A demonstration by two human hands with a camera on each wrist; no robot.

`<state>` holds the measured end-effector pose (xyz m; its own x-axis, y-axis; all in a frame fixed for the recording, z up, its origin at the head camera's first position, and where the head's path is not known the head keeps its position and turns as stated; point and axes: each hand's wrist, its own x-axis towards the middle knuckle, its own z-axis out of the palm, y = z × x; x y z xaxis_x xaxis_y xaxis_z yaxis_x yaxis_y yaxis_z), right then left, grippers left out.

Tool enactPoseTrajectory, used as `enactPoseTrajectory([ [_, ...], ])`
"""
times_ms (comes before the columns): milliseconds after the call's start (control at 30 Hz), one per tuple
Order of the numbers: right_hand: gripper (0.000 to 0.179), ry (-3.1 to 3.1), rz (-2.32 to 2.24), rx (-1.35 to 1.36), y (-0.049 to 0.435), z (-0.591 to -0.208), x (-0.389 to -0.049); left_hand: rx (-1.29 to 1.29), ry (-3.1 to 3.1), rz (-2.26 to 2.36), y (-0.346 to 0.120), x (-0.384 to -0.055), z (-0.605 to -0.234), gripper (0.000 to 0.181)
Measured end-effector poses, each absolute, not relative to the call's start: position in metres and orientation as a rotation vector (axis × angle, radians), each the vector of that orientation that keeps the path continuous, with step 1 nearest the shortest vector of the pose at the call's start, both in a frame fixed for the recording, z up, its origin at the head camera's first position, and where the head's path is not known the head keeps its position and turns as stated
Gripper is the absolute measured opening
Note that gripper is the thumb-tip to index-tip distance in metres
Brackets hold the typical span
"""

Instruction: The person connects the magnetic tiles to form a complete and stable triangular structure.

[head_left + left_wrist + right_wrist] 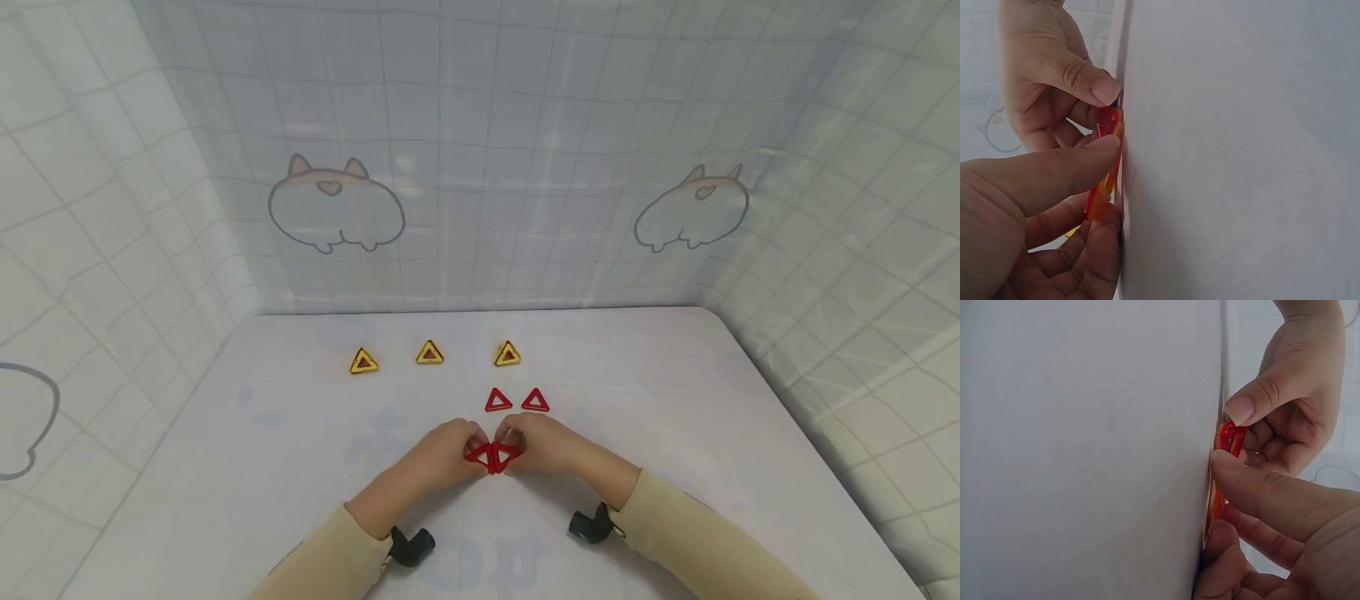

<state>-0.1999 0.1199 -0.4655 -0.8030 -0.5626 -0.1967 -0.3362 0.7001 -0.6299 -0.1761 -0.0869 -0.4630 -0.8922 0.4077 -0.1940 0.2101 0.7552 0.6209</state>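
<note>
Two red hollow triangles meet side to side near the table's middle, their tips pointing outward. My left hand (450, 454) pinches the left red triangle (490, 460) between thumb and fingers. The right red triangle (498, 460) is pinched by my right hand (543, 443) in the same way. Both wrist views show the pieces edge-on, low at the tabletop, with orange glints; the thumbs cover part of them. Just beyond my fingers lie two more red triangles, one to the left (498, 407) and one to the right (536, 407).
Farther back, three gold triangles lie in a loose row: a left one (363, 367), a middle one (430, 360) and a right one (507, 361). The pale table (637, 367) ends at a grid-patterned curtain (517, 208), with similar walls on both sides.
</note>
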Motion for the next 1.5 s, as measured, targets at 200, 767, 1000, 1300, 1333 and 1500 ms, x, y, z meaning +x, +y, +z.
enactPoseTrajectory([
  [200, 0.033, 2.530, -0.851, -0.719, 0.119, -0.465, -0.200, 0.459, 2.630, 0.885, -0.086, -0.176, -0.462, 0.034],
  [767, 0.026, 2.626, -0.880, -0.581, 0.149, -0.446, -0.227, 0.415, 2.657, 0.851, -0.087, -0.172, -0.461, 0.040],
  [1000, 0.032, 2.693, -0.923, -0.383, 0.164, -0.449, -0.246, 0.363, 2.659, 0.866, -0.084, -0.172, -0.464, 0.041],
  [1300, 0.040, 2.696, -0.902, -0.234, 0.163, -0.460, -0.256, 0.355, 2.658, 0.885, -0.083, -0.170, -0.463, 0.039],
  [1333, 0.041, 2.695, -0.897, -0.231, 0.162, -0.461, -0.257, 0.355, 2.657, 0.883, -0.083, -0.170, -0.464, 0.040],
  [1500, 0.044, 2.686, -0.882, -0.221, 0.160, -0.464, -0.260, 0.353, 2.652, 0.869, -0.084, -0.170, -0.464, 0.042],
])
